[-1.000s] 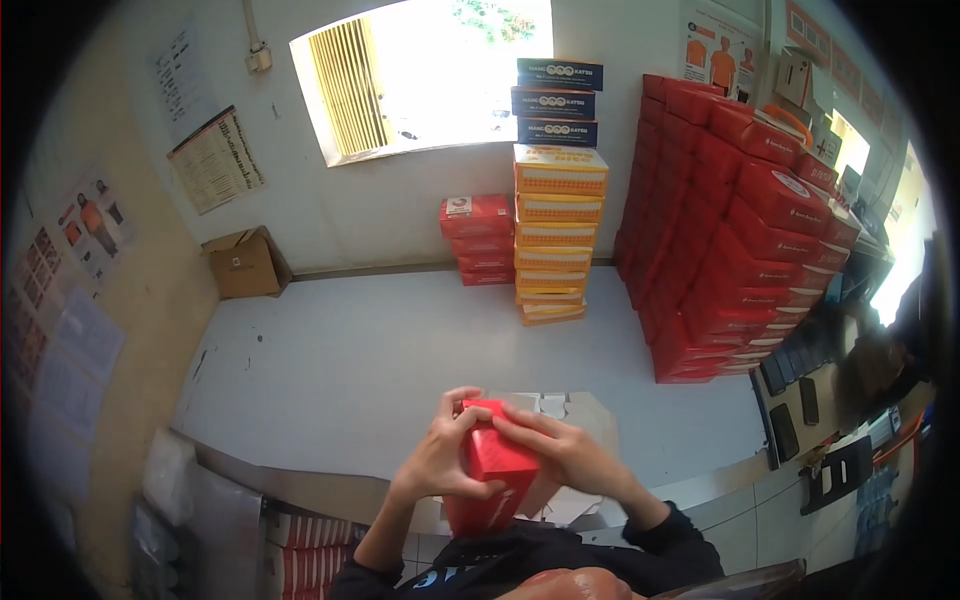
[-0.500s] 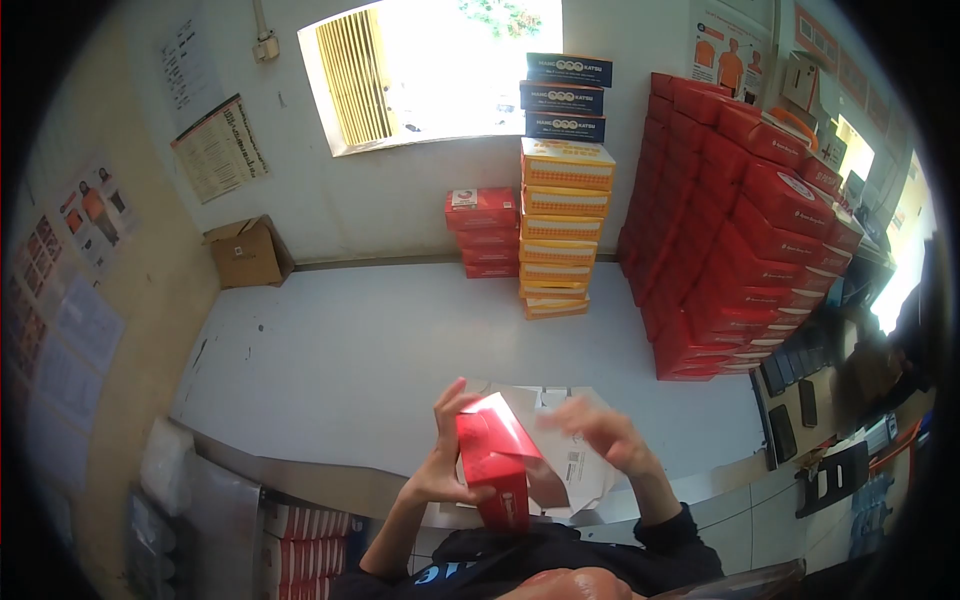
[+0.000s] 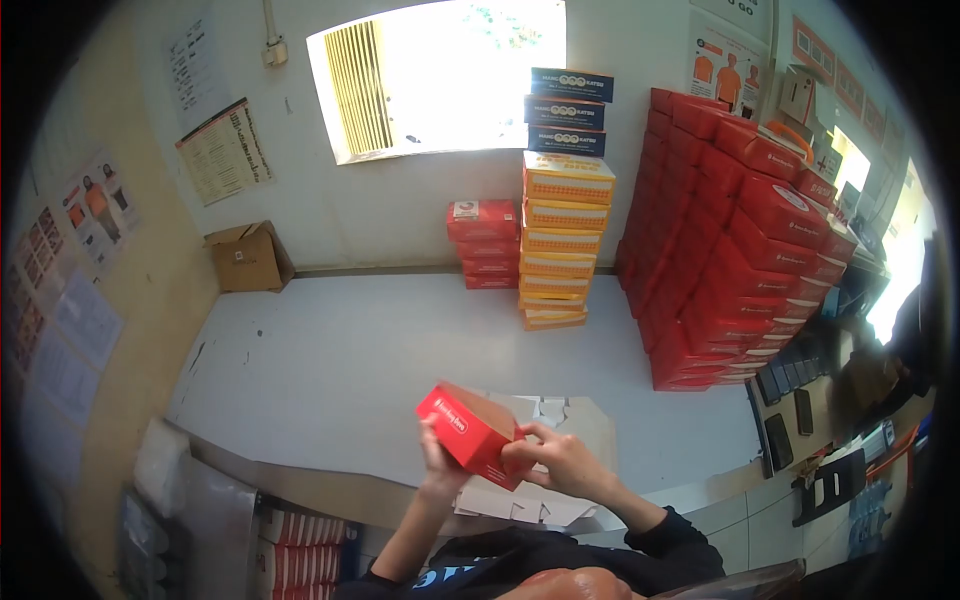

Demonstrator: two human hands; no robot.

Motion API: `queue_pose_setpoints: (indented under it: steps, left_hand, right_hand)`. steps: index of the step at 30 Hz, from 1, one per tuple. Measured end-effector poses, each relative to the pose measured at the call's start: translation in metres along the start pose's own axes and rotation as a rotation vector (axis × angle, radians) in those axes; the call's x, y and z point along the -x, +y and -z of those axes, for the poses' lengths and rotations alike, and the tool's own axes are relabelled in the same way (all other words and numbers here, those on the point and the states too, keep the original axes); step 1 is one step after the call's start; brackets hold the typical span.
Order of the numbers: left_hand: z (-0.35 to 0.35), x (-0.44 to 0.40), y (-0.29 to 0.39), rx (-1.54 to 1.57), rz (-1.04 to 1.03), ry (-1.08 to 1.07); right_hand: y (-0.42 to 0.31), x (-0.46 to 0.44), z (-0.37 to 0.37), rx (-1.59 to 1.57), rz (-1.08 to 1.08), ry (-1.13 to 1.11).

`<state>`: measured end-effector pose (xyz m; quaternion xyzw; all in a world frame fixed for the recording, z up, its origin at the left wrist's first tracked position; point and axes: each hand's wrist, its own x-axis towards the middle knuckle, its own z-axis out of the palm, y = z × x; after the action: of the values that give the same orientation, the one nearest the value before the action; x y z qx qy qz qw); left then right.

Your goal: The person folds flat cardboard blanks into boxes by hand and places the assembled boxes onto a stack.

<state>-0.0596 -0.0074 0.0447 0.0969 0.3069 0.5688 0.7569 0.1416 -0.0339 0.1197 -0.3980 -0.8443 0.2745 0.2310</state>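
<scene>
A red cardboard box (image 3: 462, 430) with white lettering on its side is held tilted above the front part of the counter. My left hand (image 3: 438, 468) is closed around its lower left side, fingers partly hidden behind it. At the box's right end, the fingers of my right hand (image 3: 560, 462) are bent and closed on its edge. A brown surface shows along the top of the box; I cannot tell if it is a flap or the inside. Beneath both hands lie flat, unfolded white cardboard sheets (image 3: 580, 430).
Red boxes (image 3: 720, 240) are piled high on the right of the white counter (image 3: 330, 370). Yellow boxes (image 3: 565, 215) topped by dark blue boxes (image 3: 568, 112) stand at the back, beside a short red stack (image 3: 482, 240). A brown carton (image 3: 245, 258) sits in the back left corner.
The red box has turned and tipped, moving left, so its lettered side now faces up. My right hand has come from apart, blurred in motion, to grip the box's right end.
</scene>
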Motion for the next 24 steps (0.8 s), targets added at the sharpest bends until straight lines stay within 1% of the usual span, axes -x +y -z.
queue_pose_setpoints:
  steps: [1, 2, 3, 4, 5, 6, 8, 9, 10, 12, 13, 14, 16, 17, 18, 19, 20, 21, 22, 23, 24]
  left_hand:
    - [-0.008, 0.009, -0.006, 0.002, 0.133, -0.136]
    - [-0.014, 0.016, -0.009, 0.005, 0.261, -0.274]
    - [-0.02, 0.022, -0.007, 0.012, 0.252, -0.272]
    - [-0.027, 0.025, -0.004, 0.025, 0.243, -0.35]
    - [-0.033, 0.027, -0.002, 0.037, 0.236, -0.425]
    - [-0.038, 0.028, -0.001, 0.042, 0.235, -0.416]
    - [-0.045, 0.029, 0.001, 0.051, 0.208, -0.409]
    - [-0.047, 0.03, 0.004, 0.051, 0.236, -0.41]
    - [-0.047, 0.032, 0.004, 0.052, 0.241, -0.405]
    - [-0.046, 0.035, 0.004, 0.083, 0.235, -0.405]
    - [-0.039, 0.029, 0.008, 0.1, 0.263, -0.42]
    - [-0.035, 0.028, 0.005, 0.096, 0.269, -0.418]
    - [-0.032, 0.029, 0.003, 0.046, 0.053, -0.271]
    - [-0.035, 0.036, -0.001, 0.037, -0.032, -0.233]
    - [-0.03, 0.04, -0.004, 0.037, -0.034, -0.228]
    - [-0.023, 0.043, -0.009, -0.197, 0.022, -0.317]
    - [-0.015, 0.045, -0.017, -0.429, 0.076, -0.409]
    - [-0.004, 0.04, -0.031, -0.471, 0.164, -0.359]
    - [-0.009, 0.04, -0.029, -0.471, 0.157, -0.365]
    - [-0.016, 0.044, -0.025, -0.626, -0.039, -0.349]
    - [-0.022, 0.051, -0.022, -0.782, -0.234, -0.323]
  right_hand:
    - [0.008, -0.004, -0.008, 0.016, 0.116, 0.184]
    - [0.011, -0.003, -0.008, 0.018, 0.124, 0.177]
    - [0.012, -0.003, -0.006, -0.095, 0.068, 0.241]
    - [0.012, -0.003, -0.005, -0.209, 0.008, 0.302]
    - [0.012, -0.003, -0.006, -0.216, 0.0, 0.359]
    - [0.011, -0.003, -0.006, -0.222, -0.003, 0.35]
    - [0.008, -0.007, 0.0, -0.348, -0.034, 0.438]
    - [0.0, -0.008, 0.009, -0.476, -0.029, 0.454]
    - [0.003, -0.007, 0.005, -0.479, -0.035, 0.453]
    - [0.007, -0.008, -0.003, -0.233, -0.094, 0.242]
    - [-0.014, -0.009, -0.005, -0.29, -0.021, 0.274]
    - [-0.01, -0.001, -0.014, -0.174, 0.093, 0.299]
    - [-0.006, 0.012, 0.002, -0.067, 0.316, 0.188]
    - [-0.001, 0.01, 0.01, -0.067, 0.321, 0.188]
    - [0.003, 0.005, 0.018, 0.002, 0.159, 0.459]
    - [0.006, 0.002, 0.021, 0.076, -0.009, 0.725]
    - [0.016, 0.002, 0.011, 0.081, -0.006, 0.721]
    - [0.032, 0.004, -0.011, -0.071, -0.067, 0.647]
    - [0.04, 0.006, -0.026, -0.222, -0.125, 0.572]
    - [0.027, 0.011, -0.031, -0.339, -0.205, 0.562]
    - [0.02, 0.017, -0.034, -0.342, -0.264, 0.49]
